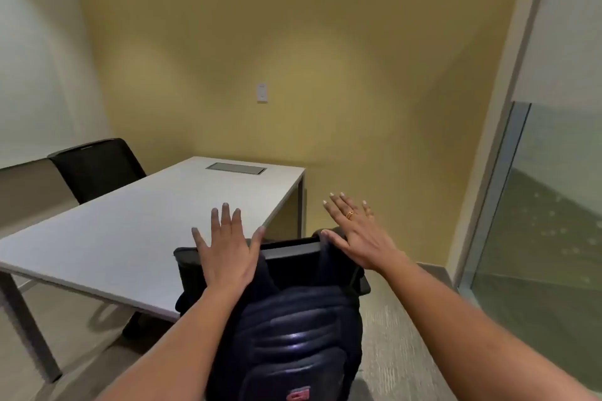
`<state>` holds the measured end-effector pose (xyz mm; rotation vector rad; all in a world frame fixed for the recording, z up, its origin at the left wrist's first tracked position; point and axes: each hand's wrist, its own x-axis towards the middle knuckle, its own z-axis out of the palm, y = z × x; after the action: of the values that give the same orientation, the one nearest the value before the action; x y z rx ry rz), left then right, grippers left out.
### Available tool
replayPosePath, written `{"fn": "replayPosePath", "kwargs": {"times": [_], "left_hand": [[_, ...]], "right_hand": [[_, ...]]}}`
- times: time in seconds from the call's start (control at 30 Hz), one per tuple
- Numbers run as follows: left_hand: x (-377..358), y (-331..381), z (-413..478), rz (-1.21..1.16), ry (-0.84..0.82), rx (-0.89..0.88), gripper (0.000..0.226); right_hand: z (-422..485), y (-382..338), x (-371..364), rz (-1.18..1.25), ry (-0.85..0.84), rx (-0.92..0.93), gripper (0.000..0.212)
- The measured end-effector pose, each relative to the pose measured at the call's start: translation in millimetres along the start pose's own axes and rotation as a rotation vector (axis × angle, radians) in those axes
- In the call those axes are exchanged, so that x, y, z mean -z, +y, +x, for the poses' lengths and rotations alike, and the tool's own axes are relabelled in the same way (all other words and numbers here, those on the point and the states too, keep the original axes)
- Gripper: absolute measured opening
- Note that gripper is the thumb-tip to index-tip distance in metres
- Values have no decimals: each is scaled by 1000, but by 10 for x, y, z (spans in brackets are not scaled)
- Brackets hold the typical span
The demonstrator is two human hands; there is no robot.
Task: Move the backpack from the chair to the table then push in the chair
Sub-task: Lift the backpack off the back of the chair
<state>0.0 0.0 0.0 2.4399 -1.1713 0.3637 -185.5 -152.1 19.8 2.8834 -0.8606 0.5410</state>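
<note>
A dark navy backpack (293,335) with padded back panels and a small red patch stands upright on a black chair (293,252), leaning against its backrest. The chair sits just off the near right corner of the white table (136,231). My left hand (226,251) hovers flat, fingers spread, over the left part of the chair's backrest. My right hand (355,231), wearing a ring, is spread above the right top of the backrest and the backpack's upper edge. Neither hand holds anything.
A second black chair (97,166) stands at the table's far left side. A grey cable hatch (236,168) is set in the tabletop near the yellow wall. A glass partition (537,205) runs along the right. Carpet floor lies to the right of the chair.
</note>
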Motion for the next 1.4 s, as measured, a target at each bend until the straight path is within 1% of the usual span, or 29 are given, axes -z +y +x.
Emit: {"fn": "replayPosePath", "kwargs": {"times": [0.13,0.27,0.33,0.43,0.57,0.63,0.73,0.83,0.9,0.93,0.97,1.03,1.13,1.2,1.3,1.4], "left_hand": [[-77,66,101,9,-4,56,87],[-128,60,129,34,-9,62,90],[-136,63,121,39,-2,76,89],[-154,71,119,53,4,86,87],[-180,63,119,57,11,101,88],[-194,55,116,65,17,99,87],[-203,48,114,64,22,102,87],[-197,46,102,67,26,103,89],[-194,48,93,60,31,111,89],[-194,51,93,59,32,114,89],[-195,53,94,60,30,116,89],[-200,55,101,54,31,120,90],[-205,59,110,54,32,116,89],[-207,59,107,60,29,111,88],[-227,44,117,61,41,107,86],[-244,35,123,72,50,106,88]], "right_hand": [[127,210,-65,52,-94,209,91],[243,342,-153,73,-173,407,82],[290,385,-218,70,-213,500,82],[326,444,-312,174,-213,539,81],[305,463,-349,221,-141,549,75],[273,436,-387,216,-71,531,74],[203,388,-479,175,128,450,75],[129,319,-567,115,333,368,69],[91,264,-605,79,402,300,64],[83,248,-604,74,409,281,64],[81,254,-584,79,388,282,64],[99,338,-493,122,267,362,68],[172,606,-326,168,-47,561,79],[264,753,-231,143,-205,660,88],[461,830,-188,100,-324,754,95],[603,866,-201,108,-386,779,97]]}}
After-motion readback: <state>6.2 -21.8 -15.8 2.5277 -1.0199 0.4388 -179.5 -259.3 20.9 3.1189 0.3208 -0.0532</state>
